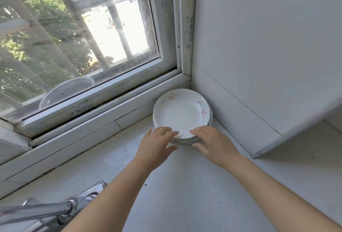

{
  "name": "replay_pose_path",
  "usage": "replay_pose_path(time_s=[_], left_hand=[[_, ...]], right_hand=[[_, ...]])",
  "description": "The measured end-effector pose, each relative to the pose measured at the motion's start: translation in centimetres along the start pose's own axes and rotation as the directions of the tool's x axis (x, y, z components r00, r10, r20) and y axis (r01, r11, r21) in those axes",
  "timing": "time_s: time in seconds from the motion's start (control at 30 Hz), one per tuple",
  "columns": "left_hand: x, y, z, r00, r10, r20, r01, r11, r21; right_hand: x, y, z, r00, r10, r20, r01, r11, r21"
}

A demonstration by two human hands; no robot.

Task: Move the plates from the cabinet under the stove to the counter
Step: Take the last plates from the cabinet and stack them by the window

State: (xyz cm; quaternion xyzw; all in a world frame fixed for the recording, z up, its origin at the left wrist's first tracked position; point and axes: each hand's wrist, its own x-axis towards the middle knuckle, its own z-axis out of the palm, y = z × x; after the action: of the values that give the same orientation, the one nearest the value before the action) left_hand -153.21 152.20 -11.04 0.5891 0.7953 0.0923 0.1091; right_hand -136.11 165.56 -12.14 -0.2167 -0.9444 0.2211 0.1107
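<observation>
A stack of white plates with pink flower prints [182, 113] sits on the pale speckled counter [185, 185], tucked into the corner between the window sill and the tiled wall. My left hand [157, 143] lies at the stack's near-left rim, fingers stretched over the top plate's edge and thumb below by the counter. My right hand [212, 142] lies at the near-right rim the same way, fingers straight on the top plate and thumb under the stack's edge.
A window with a white frame [103, 102] runs along the counter's far side, with a clear plastic lid [64, 91] behind the glass. A white wall shelf [296, 133] juts out at the right. A chrome tap [48, 211] stands at the bottom left.
</observation>
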Motion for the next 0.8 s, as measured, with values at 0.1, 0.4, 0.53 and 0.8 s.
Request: replay_pose_path(time_s=[0.1,0.4,0.53,0.8], left_hand=[[-1.8,0.5,-1.0,0.999,-0.036,-0.02,0.035,0.999,-0.009],[-11.0,3.8,-3.1,0.964,-0.208,-0.164,0.157,0.947,-0.279],[-16.0,5.5,-3.3,0.975,-0.197,-0.101,0.159,0.94,-0.301],[-22.8,9.3,-4.2,0.999,-0.039,-0.017,0.033,0.962,-0.27]], right_hand=[[-1.4,-1.1,-0.9,0.998,0.065,0.018,-0.065,0.997,0.028],[-8.5,-8.0,-4.8,0.979,0.198,-0.046,-0.179,0.947,0.266],[-13.8,-10.2,-5.2,0.958,0.287,-0.026,-0.271,0.93,0.249],[-24.5,-15.6,-4.0,0.896,0.44,0.058,-0.443,0.88,0.173]])
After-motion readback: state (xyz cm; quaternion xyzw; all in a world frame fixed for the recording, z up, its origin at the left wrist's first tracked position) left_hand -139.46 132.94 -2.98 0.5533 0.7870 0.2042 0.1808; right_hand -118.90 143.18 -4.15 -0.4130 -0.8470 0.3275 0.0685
